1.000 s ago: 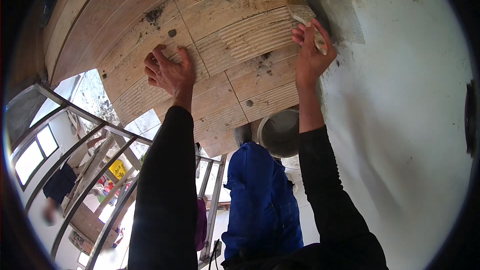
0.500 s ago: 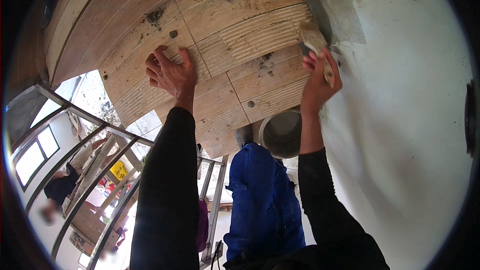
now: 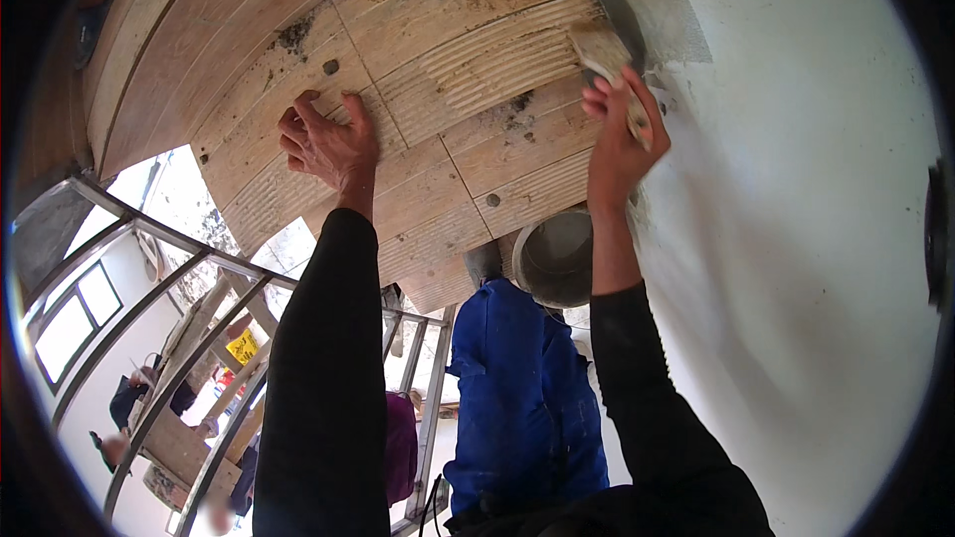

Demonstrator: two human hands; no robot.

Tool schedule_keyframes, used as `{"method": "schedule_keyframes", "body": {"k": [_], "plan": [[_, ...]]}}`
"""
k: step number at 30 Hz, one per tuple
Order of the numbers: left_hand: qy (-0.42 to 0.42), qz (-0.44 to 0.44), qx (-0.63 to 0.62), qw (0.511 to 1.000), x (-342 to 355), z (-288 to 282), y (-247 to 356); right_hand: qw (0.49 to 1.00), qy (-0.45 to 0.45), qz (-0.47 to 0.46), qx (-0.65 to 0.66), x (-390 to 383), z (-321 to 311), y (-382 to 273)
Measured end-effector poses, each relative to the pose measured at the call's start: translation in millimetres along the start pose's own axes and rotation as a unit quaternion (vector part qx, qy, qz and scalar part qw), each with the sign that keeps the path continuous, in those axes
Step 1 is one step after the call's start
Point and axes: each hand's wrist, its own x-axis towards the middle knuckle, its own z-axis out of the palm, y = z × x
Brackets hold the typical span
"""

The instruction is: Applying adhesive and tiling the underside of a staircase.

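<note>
My right hand is closed round the handle of a flat paintbrush. The brush's pale bristles meet the ribbed strip at the right end of a wood-look stair tile, close to the wall. Farther left, my left hand rests on the tiled steps with its fingers bent and spread, holding nothing. A small dark lump lies just beyond its fingertips. Dark crumbs of dirt are scattered on the tile between my hands.
A dark bucket stands beside my right forearm, near my blue trousers. The white wall bounds the right side. A metal railing runs along the left, over a drop where people stand near wooden scaffolding.
My right hand and the brush have shifted slightly left and away from me along the tile. My left hand stays planted. The people below have moved.
</note>
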Motion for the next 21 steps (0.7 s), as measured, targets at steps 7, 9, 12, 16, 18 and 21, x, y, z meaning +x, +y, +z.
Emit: {"method": "schedule_keyframes", "body": {"k": [7,9,12,16,18,21], "plan": [[0.006,-0.006,-0.004,1.0,-2.4,-2.3,2.2,0.996,0.016,0.059,-0.069,-19.1,-25.7,2.1],[-0.01,-0.007,-0.012,1.0,-0.8,-5.0,6.4,0.992,-0.032,-0.062,-0.101,-19.7,-20.5,-2.7],[-0.011,-0.019,-0.01,1.0,0.1,-5.6,3.7,0.91,-0.144,-0.267,-0.282,8.2,10.7,-34.7],[-0.012,-0.004,-0.033,0.999,-0.8,-2.6,9.7,0.842,-0.198,-0.302,-0.401,33.9,36.8,-31.8],[-0.009,-0.007,-0.022,1.0,-3.5,-1.9,4.6,0.827,-0.235,-0.301,-0.412,6.9,37.6,-12.9],[-0.003,-0.011,-0.014,1.0,0.7,-3.0,-2.4,0.845,-0.326,-0.246,-0.345,-38.8,58.0,-16.6]]}}
